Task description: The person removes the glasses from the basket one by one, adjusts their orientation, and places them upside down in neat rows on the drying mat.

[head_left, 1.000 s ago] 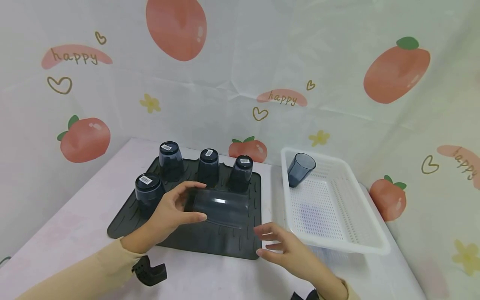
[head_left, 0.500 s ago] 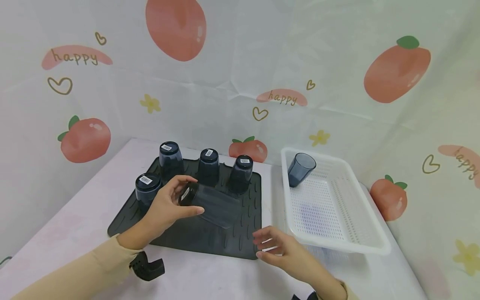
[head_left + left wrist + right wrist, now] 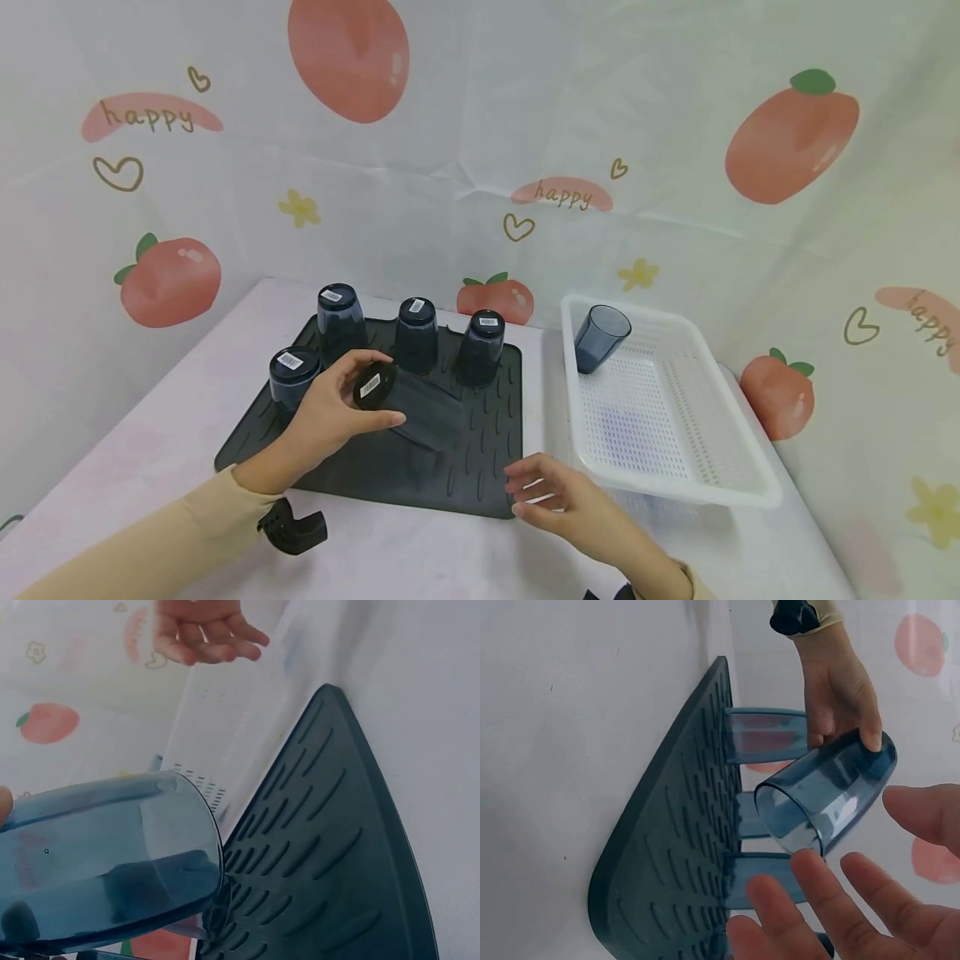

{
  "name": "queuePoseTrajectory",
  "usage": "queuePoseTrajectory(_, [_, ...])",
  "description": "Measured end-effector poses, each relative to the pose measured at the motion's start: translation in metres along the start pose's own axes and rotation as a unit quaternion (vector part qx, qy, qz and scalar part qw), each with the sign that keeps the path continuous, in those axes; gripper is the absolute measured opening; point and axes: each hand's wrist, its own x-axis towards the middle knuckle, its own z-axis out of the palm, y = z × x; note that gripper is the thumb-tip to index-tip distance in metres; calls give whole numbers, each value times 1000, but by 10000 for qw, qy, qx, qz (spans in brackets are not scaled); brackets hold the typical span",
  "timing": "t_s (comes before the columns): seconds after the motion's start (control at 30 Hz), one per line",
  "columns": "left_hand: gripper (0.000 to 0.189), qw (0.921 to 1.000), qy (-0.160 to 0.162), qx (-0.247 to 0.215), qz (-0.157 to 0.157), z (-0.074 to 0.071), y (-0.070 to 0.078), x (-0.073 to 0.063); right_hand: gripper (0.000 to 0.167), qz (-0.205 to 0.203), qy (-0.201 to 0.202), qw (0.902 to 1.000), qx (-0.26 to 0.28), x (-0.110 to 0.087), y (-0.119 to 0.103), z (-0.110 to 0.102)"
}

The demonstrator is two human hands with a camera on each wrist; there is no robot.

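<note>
My left hand [image 3: 330, 410] grips a blue-tinted drinking glass [image 3: 423, 408] round its base end, thumb on the near side and fingers on the far side. The glass tilts over the dark ribbed drying mat [image 3: 472, 483], its labelled base toward the upper left and its mouth low to the right. In the right wrist view the open rim of the glass [image 3: 829, 791] points down toward the mat [image 3: 660, 847]. My right hand [image 3: 562, 504] hovers by the mat's right front corner with fingers spread and nothing in them. In the left wrist view this right hand [image 3: 206, 630] appears beyond the glass.
Several upside-down glasses stand on the mat: a front-left glass [image 3: 292, 379], a back-left glass [image 3: 342, 321], a middle glass [image 3: 416, 333] and a back-right glass [image 3: 482, 346]. A white plastic basket [image 3: 720, 442] at the right holds one leaning glass [image 3: 602, 337].
My left hand has drawn slightly left and turned the held glass from nearly level to mouth-down, bringing its labelled base into view. The right hand has barely moved.
</note>
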Motion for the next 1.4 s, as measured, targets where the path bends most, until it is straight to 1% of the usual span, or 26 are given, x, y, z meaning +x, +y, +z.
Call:
queuePoseTrajectory(0.17, [72,9998,69,179,-41,-1,-4,2,36,-52,3,10000,48,0,0,0])
queuePoseTrajectory(0.37, [76,9995,144,229,-132,-3,-7,7,38,88,-2,9999,73,0,0,2])
queuePoseTrajectory(0.63, [74,9971,338,668,-131,-3,-3,10,38,53,31,9999,85,-1,-2,3])
queuePoseTrajectory(0.83, [73,9960,333,829,-67,-3,-1,12,38,147,44,9998,101,-2,-2,3])
queuePoseTrajectory(1.03, [73,9948,338,962,-42,-2,-2,15,37,71,44,9999,138,-2,-2,4])
queuePoseTrajectory(1.27, [73,9919,338,1222,-82,0,0,14,37,-89,73,9999,121,-2,-2,4])
queuePoseTrajectory(1.4, [73,9908,308,1313,-100,1,-3,14,38,-8,52,9999,130,-1,0,3])
